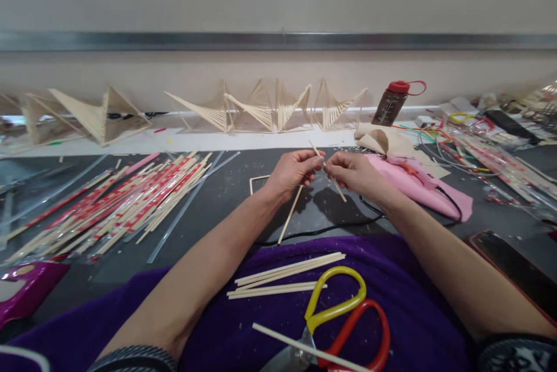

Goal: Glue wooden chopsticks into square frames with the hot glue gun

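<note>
Both hands meet over the dark tabletop, fingertips pinched on a thin wooden stick (339, 190) that slants between them. My left hand (292, 174) grips it near its upper part, and my right hand (351, 173) pinches it just beside. Below my left hand, another wooden stick (289, 215) slopes toward the table's front edge; whether it joins the held one is hidden by the fingers. Left of that hand lies a thin stick corner (258, 179), partly covered by it. Loose sticks (282, 273) and scissors (319, 320) with yellow and red handles rest on the purple cloth (209, 314).
Several twisted stick models (255, 108) line the back ledge. Wrapped chopsticks (143, 203) are heaped at left. To the right are a pink glue gun (413, 172) on pink material (450, 203), a red-capped bottle (391, 104), a black cord (322, 231) and a phone (516, 267).
</note>
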Demonstrator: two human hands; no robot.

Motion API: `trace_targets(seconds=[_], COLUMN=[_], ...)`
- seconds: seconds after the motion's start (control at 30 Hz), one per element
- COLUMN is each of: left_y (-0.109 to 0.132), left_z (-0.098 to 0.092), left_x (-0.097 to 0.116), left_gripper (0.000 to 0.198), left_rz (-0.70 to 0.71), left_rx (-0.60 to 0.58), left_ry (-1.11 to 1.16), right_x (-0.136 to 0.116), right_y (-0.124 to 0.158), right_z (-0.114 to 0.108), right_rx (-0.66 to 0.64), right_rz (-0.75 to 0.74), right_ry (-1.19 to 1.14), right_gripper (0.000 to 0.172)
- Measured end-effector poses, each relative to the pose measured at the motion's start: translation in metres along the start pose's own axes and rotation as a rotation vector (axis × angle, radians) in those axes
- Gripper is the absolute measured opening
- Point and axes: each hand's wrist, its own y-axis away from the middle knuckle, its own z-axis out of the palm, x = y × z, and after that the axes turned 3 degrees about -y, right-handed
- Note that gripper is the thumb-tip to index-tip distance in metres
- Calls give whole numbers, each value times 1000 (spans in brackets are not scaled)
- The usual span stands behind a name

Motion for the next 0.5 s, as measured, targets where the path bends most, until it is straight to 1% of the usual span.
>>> trace_targets(seconds=[0.07,0.17,0.23,0.27,0.3,0.33,0.4,0.43,0.5], left_y=[-1,-1,-1,-1,-1,-2,-2,-2,-2], left_z=[0,-2,-4,-5,-6,-7,-12,-17,-29], left_x=[-2,0,2,3,5,6,11,15,25], left_gripper=[36,36,35,33,32,30,27,26,25], left_rz=[13,17,14,15,21,33,75,106,175], left_rx=[-8,34,52,55,57,63,100,130,204], left_ry=[27,46,62,69,75,83,102,115,146], right_x=[1,3,6,7,9,12,17,20,26], right_y=[1,2,1,1,1,1,0,0,-2], right_z=[3,5,8,9,11,13,15,14,7], right_rx=[-5,14,9,-2,-20,-45,-77,-69,-3], right_rz=[-50,-91,-111,-128,-144,-149,-105,-61,20], right_ry=[69,160,191,188,171,142,68,32,-23], right_gripper=[22,25,38,41,39,32,24,24,28])
